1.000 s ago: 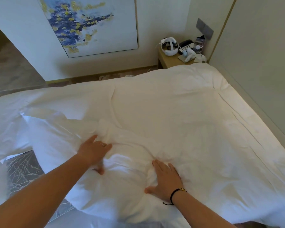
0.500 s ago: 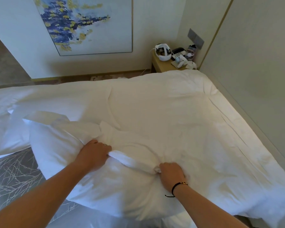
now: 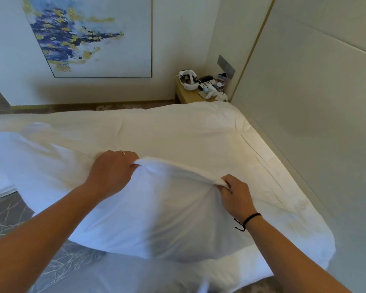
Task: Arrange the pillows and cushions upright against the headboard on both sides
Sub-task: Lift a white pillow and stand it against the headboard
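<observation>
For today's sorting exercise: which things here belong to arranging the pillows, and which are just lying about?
Job:
white pillow
left hand and right hand, both gripping its top edge
headboard

Lying about:
painting
white headset on nightstand

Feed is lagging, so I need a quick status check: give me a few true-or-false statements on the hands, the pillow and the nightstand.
1. Both hands grip the pillow by its top edge. True: left hand, right hand.
2. The pillow stands against the headboard. False: it is held at the near bedside.
3. The right wrist bears a black cord. True.
4. The nightstand is bare. False: a white headset and small items sit on it.
</observation>
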